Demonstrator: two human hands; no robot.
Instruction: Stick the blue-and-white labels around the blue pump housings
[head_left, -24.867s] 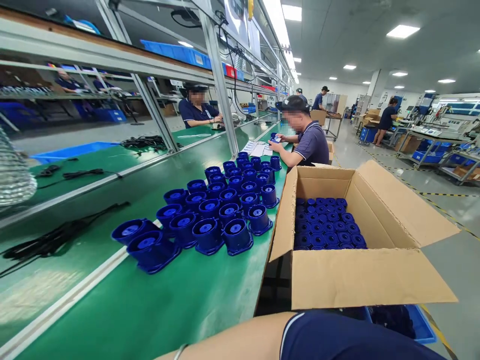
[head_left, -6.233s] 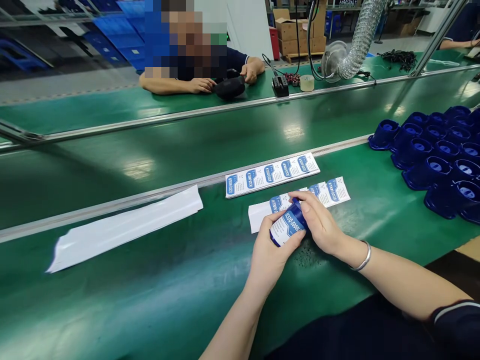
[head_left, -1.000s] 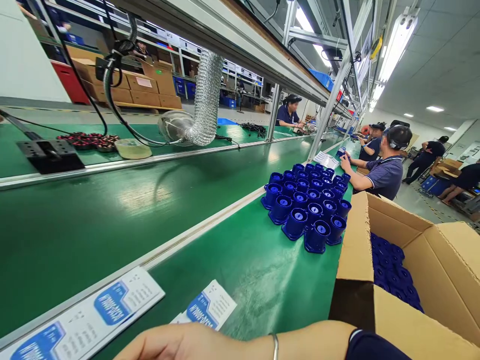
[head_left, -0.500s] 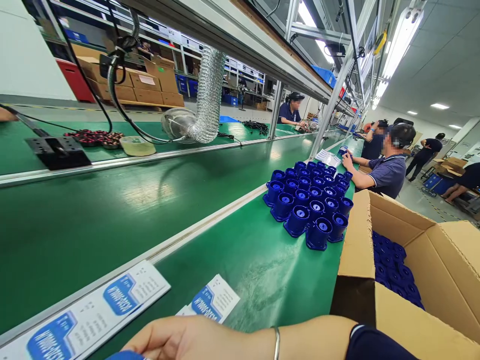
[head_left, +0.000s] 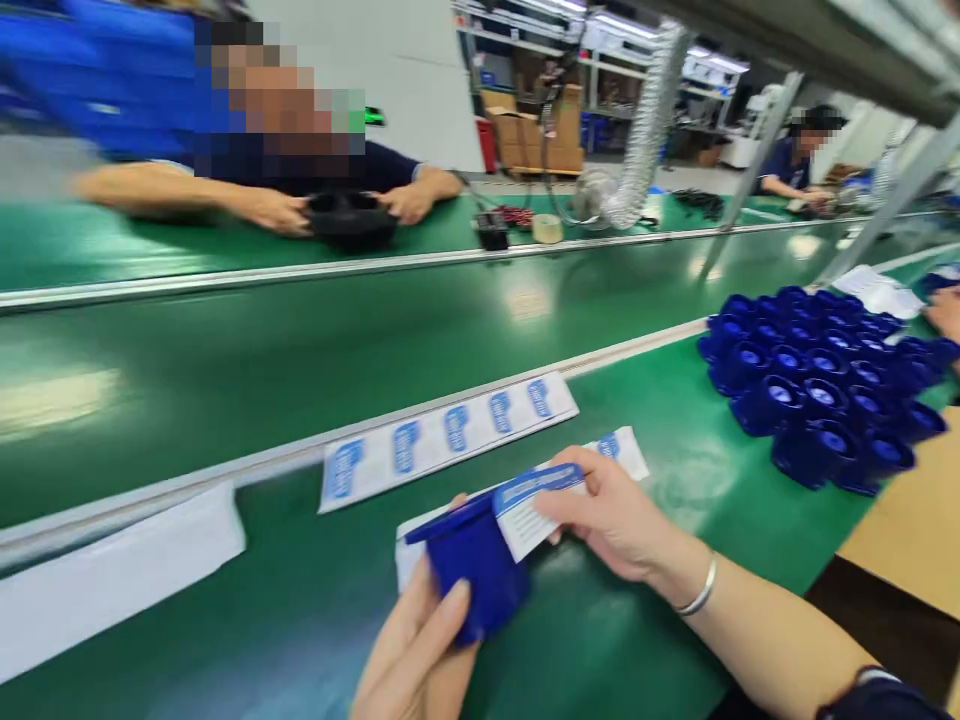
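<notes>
My left hand [head_left: 416, 645] grips a dark blue plastic housing [head_left: 472, 570] just above the green bench. My right hand [head_left: 607, 515], with a silver bangle on its wrist, pinches a blue-and-white label [head_left: 529, 505] against the housing's top edge. A strip of labels [head_left: 450, 440] lies flat on the bench just beyond my hands. A shorter label sheet [head_left: 619, 450] pokes out from behind my right hand. The picture is smeared by motion.
Several blue housings [head_left: 817, 390] stand grouped at the right. White backing paper [head_left: 112, 580] lies at the left. Across the belt [head_left: 300, 340] a person's hands hold a black part [head_left: 351, 215]. A cardboard box flap [head_left: 915, 520] sits at the right edge.
My view has swung left and down from the row of housings and the box to my hands. A blue housing and a label are now in them.
</notes>
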